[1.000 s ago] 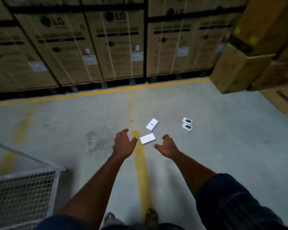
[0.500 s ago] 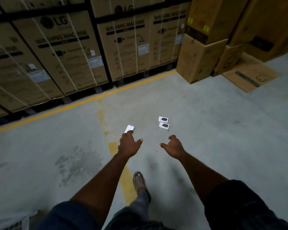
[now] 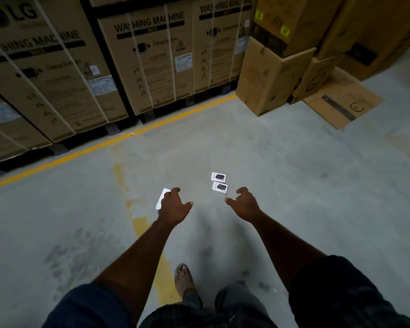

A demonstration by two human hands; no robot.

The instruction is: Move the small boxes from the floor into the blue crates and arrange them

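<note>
Two small white boxes with a dark picture lie side by side on the concrete floor, the far box and the near box. A plain white box lies to their left, partly hidden behind my left hand. That hand hovers with fingers loosely curled and holds nothing. My right hand reaches forward just right of the near pictured box, fingers loosely curled, empty. No blue crate is in view.
Large strapped washing-machine cartons stand along the back behind a yellow floor line. Stacked brown cartons and a flattened carton fill the back right. My sandalled foot stands on a worn yellow stripe.
I have stepped forward and the view has swung right; the wire cage at the lower left has left the frame. One plain white box is now hidden; the other is half covered by my left hand.
</note>
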